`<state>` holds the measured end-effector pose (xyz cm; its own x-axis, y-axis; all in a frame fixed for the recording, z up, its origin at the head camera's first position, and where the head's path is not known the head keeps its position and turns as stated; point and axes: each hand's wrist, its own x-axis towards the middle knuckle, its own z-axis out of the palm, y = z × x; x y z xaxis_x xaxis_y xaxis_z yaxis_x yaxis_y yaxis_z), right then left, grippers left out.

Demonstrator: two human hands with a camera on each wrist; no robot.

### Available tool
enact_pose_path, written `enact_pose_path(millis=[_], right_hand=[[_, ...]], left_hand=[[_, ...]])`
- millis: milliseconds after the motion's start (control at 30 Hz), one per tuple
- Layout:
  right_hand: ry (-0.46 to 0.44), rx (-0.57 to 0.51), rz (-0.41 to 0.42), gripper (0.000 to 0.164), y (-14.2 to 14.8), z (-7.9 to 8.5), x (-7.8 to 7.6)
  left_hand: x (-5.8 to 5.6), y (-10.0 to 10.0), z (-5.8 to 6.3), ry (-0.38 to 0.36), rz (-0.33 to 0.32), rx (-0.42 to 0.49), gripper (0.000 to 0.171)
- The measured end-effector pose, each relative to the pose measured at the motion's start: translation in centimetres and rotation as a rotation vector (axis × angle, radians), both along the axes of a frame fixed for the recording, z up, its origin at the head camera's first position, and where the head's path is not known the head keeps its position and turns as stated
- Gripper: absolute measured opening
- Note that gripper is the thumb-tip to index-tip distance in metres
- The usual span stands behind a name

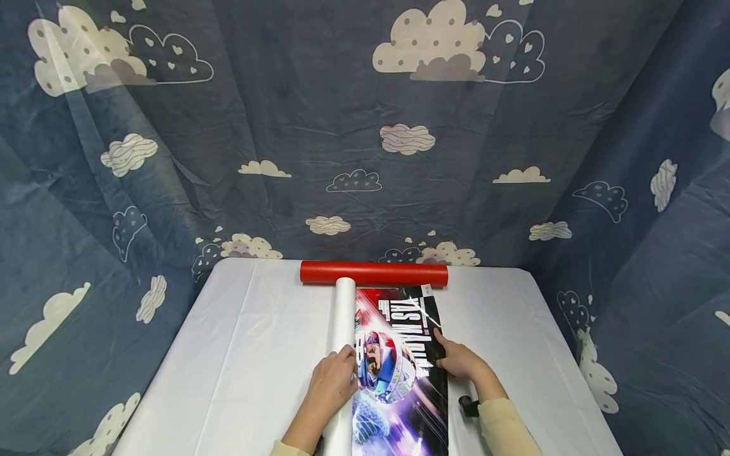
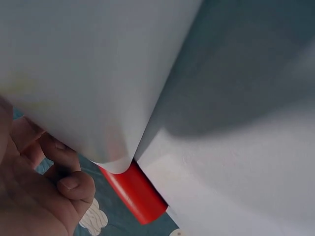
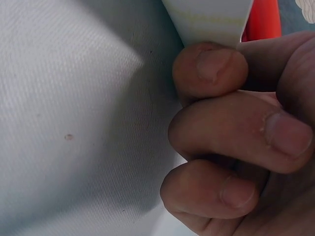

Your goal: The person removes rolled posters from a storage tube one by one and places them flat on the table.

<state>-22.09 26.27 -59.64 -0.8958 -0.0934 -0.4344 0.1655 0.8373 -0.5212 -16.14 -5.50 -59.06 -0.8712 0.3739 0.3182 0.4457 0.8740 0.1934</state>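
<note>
A glossy printed poster [image 1: 399, 411] with a racing helmet and white lettering lies lengthwise before me, its left side wound into a white roll [image 1: 344, 316]. My left hand [image 1: 332, 381] reaches across this roll and grips it, fingertips at its right side. In the left wrist view, the poster's white back [image 2: 93, 73] curves above bent fingers [image 2: 76, 186]. At the opposite edge, my right hand [image 1: 463, 360] pinches the poster, thumb over the printed face. The right wrist view has curled fingers [image 3: 216, 128] under a corner of white paper [image 3: 209, 19].
A red cylindrical tube [image 1: 373, 273] lies crosswise at the table's back edge, just beyond the poster. White cloth covers the table [image 1: 262, 354]. Dark blue curtains [image 1: 319, 114] with cloud prints surround it. A small black object [image 1: 469, 406] is by the right wrist.
</note>
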Motion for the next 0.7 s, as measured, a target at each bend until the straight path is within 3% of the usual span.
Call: enact_pose_path(millis=[200,433,700], right_hand=[[0.007,0.001,-0.001,0.086,0.07,-0.04,-0.02],[0.005,-0.019,-0.013,0.086,0.2,0.25,0.12],[-0.006,-0.02,-0.038,0.086,0.58,0.09,0.2]], left_hand=[[0.09,-0.31,0.05,0.001,0.028,-0.008,0.016],[0.05,-0.26,0.03,-0.029,0.028,-0.005,0.026],[0.15,-0.3,0.0,-0.013,0.049,-0.008,0.024]])
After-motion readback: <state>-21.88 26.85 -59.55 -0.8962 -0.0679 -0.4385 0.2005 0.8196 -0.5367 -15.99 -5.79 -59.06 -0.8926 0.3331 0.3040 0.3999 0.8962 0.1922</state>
